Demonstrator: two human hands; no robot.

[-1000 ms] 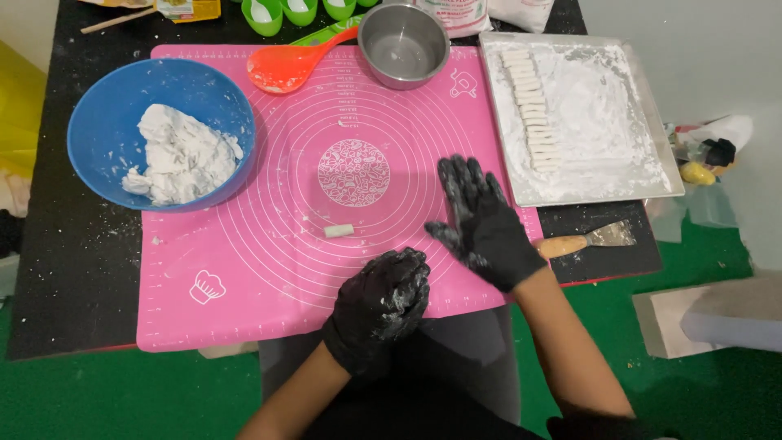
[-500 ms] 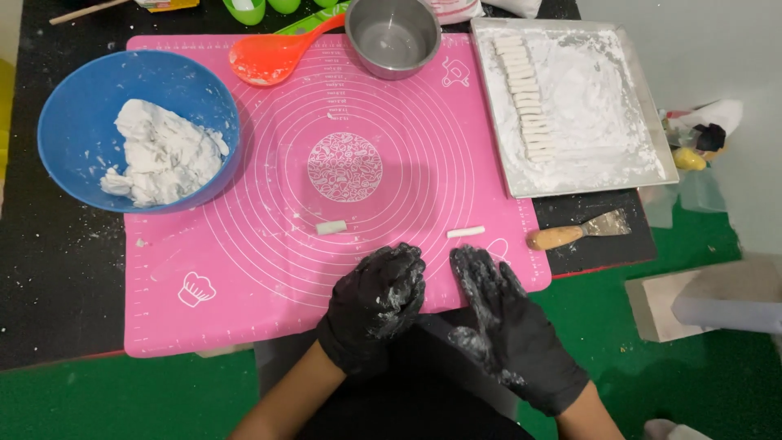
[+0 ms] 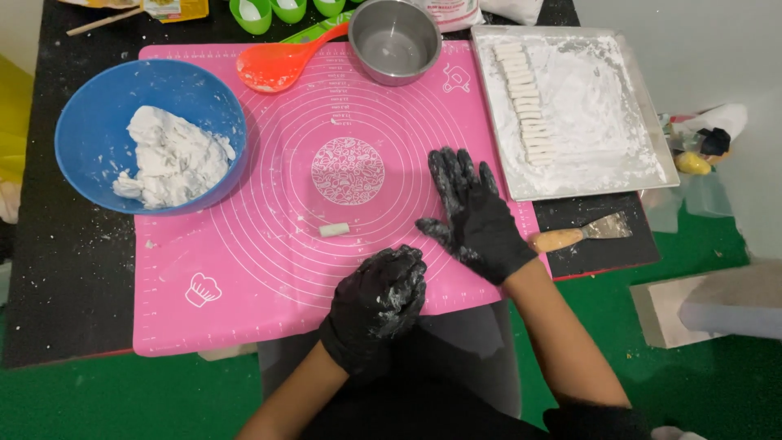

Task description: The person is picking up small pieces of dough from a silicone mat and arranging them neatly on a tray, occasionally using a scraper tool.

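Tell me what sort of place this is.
Probably a home or small-kitchen baking table: a pink silicone pastry mat with measuring rings, a blue bowl of white dough, and a floured metal tray holding a row of rolled dough sticks.

The right hand [image 3: 472, 216] now lies flat, fingers spread, farther out on the pink mat [image 3: 244, 269], covering the small dough stick that lay exposed moments ago.
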